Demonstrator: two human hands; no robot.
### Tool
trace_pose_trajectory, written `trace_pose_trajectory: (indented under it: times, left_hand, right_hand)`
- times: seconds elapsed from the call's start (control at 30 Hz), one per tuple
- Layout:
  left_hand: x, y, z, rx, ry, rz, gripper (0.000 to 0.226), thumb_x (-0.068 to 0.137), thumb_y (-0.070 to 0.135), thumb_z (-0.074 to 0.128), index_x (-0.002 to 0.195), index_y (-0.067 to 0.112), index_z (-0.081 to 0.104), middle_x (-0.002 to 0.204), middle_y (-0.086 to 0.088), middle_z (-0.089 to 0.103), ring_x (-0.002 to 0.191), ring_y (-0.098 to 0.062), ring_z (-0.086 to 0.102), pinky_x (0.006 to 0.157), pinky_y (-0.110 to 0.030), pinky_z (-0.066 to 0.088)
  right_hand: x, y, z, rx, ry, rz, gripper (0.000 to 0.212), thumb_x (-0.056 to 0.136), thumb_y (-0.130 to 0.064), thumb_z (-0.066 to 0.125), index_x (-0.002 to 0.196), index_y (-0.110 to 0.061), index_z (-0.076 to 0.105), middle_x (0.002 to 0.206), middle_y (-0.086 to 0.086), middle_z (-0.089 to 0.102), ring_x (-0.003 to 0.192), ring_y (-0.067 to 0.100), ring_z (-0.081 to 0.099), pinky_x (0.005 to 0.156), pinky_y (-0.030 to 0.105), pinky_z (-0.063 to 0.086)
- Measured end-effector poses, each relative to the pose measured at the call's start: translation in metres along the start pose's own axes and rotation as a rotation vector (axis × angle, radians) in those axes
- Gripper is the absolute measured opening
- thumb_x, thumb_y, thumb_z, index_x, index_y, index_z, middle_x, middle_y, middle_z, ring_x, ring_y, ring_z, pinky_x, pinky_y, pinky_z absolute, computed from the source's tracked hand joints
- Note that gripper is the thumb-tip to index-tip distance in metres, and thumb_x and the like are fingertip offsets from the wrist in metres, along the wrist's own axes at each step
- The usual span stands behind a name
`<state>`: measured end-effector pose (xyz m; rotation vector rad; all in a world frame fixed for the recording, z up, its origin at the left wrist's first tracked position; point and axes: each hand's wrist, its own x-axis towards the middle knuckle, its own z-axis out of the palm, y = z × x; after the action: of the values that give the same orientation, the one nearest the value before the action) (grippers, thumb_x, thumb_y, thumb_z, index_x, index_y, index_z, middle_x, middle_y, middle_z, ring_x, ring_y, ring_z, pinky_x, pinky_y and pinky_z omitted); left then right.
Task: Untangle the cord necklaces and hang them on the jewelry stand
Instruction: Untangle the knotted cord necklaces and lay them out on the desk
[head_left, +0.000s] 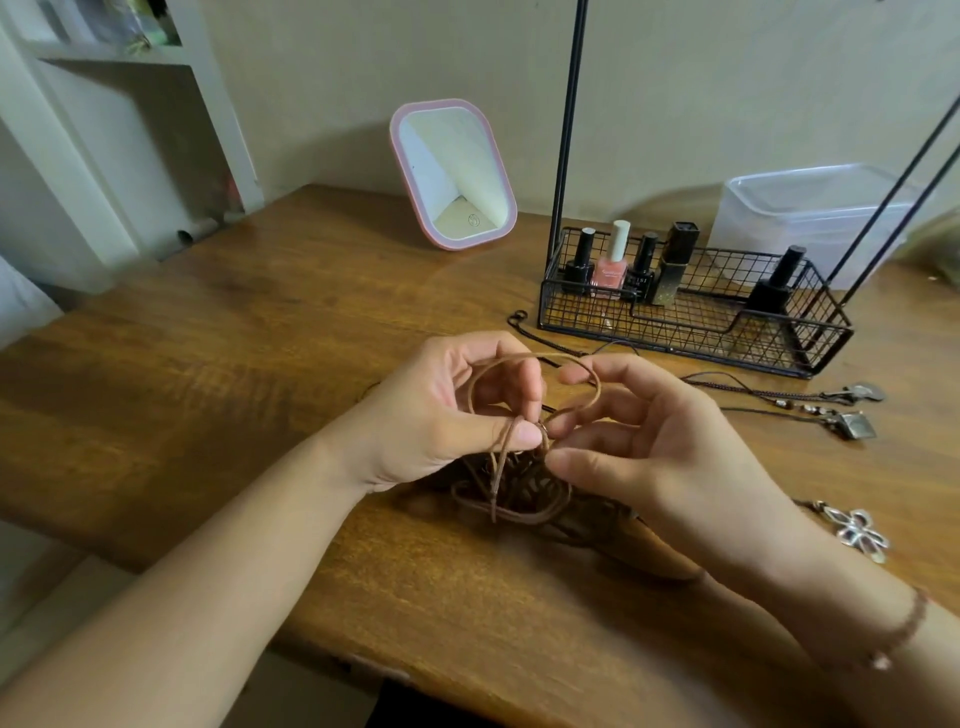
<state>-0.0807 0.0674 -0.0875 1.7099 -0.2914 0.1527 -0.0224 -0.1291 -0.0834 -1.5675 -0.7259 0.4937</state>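
The tabletop (260, 338) is brown wood with a visible grain and a soft sheen. The cord necklaces (511, 488) look like smooth, matt brown cord, possibly waxed or leather. The jewelry stand (691, 317) is thin black wire mesh, matt. The flower pendant (857, 532) is shiny silvery metal. The mirror (453, 174) has a smooth pink plastic rim. The storage box (810, 208) is cloudy translucent plastic.

Bare forearms, no sleeves; a thin reddish-brown beaded bracelet (906, 631) on the right wrist.
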Motion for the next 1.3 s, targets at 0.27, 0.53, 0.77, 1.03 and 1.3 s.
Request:
trace_pose_trajectory:
  times: [0.27, 0.53, 0.77, 1.03, 1.3]
  left_hand:
    - [-0.002, -0.001, -0.004, -0.063, 0.006, 0.015, 0.022, 0.075, 0.001, 0.071, 0.085, 0.019, 0.065, 0.081, -0.002, 0.060, 0.079, -0.015, 0.057, 0.073, -0.028, 0.049]
    - [-0.005, 0.003, -0.001, 0.099, -0.050, -0.070, 0.031, 0.070, -0.009, 0.054, 0.081, 0.018, 0.062, 0.080, 0.007, 0.058, 0.074, -0.008, 0.055, 0.067, -0.022, 0.047]
    - [-0.002, -0.006, -0.001, 0.422, 0.034, -0.014, 0.030, 0.085, -0.003, 0.071, 0.100, 0.023, 0.070, 0.087, 0.008, 0.065, 0.086, -0.010, 0.063, 0.076, -0.019, 0.048]
    - [-0.006, 0.001, 0.001, 0.364, -0.075, -0.048, 0.051, 0.075, -0.001, 0.060, 0.111, 0.033, 0.072, 0.081, 0.015, 0.061, 0.078, -0.003, 0.056, 0.072, -0.019, 0.043]
    - [-0.004, -0.001, 0.005, 0.454, -0.025, -0.016, 0.020, 0.088, 0.005, 0.069, 0.090, 0.025, 0.069, 0.079, 0.015, 0.069, 0.078, -0.005, 0.067, 0.070, -0.014, 0.048]
  right_hand:
    - [0.001, 0.000, -0.011, -0.011, 0.050, -0.128, 0.038, 0.080, 0.016, 0.068, 0.103, -0.014, 0.068, 0.076, 0.000, 0.066, 0.073, 0.017, 0.063, 0.074, 0.030, 0.056]
    - [-0.001, -0.002, -0.010, 0.094, 0.118, -0.394, 0.027, 0.078, -0.005, 0.073, 0.101, -0.019, 0.070, 0.082, 0.008, 0.063, 0.084, 0.030, 0.063, 0.087, 0.061, 0.054]
    - [-0.009, -0.002, -0.016, -0.160, -0.050, -0.503, 0.021, 0.080, 0.007, 0.066, 0.095, -0.009, 0.068, 0.091, 0.009, 0.065, 0.089, 0.026, 0.064, 0.083, 0.029, 0.052]
    - [-0.002, 0.004, -0.018, -0.079, 0.168, -0.370, 0.040, 0.082, 0.019, 0.066, 0.089, -0.020, 0.070, 0.086, 0.007, 0.068, 0.086, 0.020, 0.067, 0.077, 0.038, 0.061]
    - [-0.002, 0.000, -0.017, -0.256, 0.349, -0.318, 0.025, 0.083, 0.003, 0.072, 0.086, -0.022, 0.069, 0.086, 0.002, 0.072, 0.085, 0.013, 0.070, 0.079, 0.024, 0.058]
